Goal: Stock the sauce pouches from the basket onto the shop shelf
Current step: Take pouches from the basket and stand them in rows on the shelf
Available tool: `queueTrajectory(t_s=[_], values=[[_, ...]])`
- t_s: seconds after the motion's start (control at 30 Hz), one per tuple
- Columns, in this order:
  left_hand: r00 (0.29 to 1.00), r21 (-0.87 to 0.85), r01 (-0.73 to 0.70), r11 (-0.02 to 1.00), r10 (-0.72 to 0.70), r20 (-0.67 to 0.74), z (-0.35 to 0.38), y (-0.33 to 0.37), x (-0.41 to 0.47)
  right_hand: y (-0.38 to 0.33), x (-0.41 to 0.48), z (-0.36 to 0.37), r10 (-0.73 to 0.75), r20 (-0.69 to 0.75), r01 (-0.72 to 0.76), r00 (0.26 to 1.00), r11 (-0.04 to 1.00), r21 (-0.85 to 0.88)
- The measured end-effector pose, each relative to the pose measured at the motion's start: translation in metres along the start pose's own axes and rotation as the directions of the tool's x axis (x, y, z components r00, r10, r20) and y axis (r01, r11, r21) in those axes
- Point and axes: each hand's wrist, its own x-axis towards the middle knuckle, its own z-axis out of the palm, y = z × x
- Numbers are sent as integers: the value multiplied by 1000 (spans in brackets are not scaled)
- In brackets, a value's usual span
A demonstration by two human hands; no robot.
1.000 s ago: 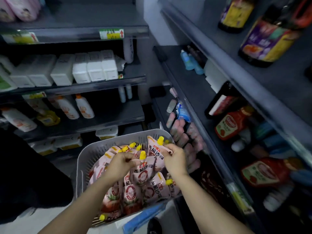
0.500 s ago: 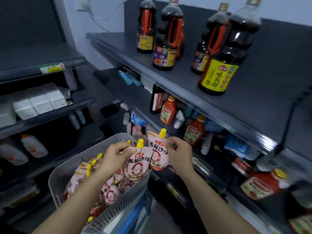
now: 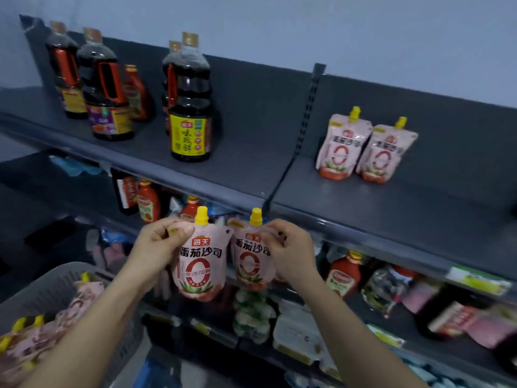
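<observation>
Here, the left hand point(image 3: 159, 247) pinches the top corner of one sauce pouch point(image 3: 200, 264) and the right hand point(image 3: 291, 247) pinches a second pouch point(image 3: 250, 261) just beside it, both upright below the front edge of the top shelf point(image 3: 391, 208). Two stocked pouches point(image 3: 342, 147) stand touching at two o'clock from the hands. The basket point(image 3: 56, 278), holding spare pouches point(image 3: 42, 340), sits at eight o'clock.

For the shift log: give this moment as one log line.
stage: before placement | left hand: grips left pouch | right hand: grips right pouch | top shelf: two shelved pouches upright | basket: spare pouches inside
</observation>
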Motion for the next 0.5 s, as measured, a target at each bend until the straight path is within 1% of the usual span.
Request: queueTrajectory(t_s=[0.13, 0.3, 0.37, 0.43, 0.5], values=[[997, -39, -48, 998, 50, 58, 73, 24, -5, 13, -11, -83, -6, -47, 6, 999, 1000, 3], [983, -115, -72, 991, 90, 159, 160, 52, -13, 23, -20, -181, -123, -136, 118, 983, 992, -47], [970, -121, -93, 988, 117, 211, 194, 64, -13, 28, -20, -217, -152, -184, 137, 971, 987, -89], [958, -139, -98, 985, 131, 254, 227, 76, -11, 33, -19, -250, -123, -211, 102, 970, 989, -111], [945, -152, -108, 982, 149, 290, 258, 88, -7, 39, -17, -279, -63, -246, 42, 967, 995, -89]])
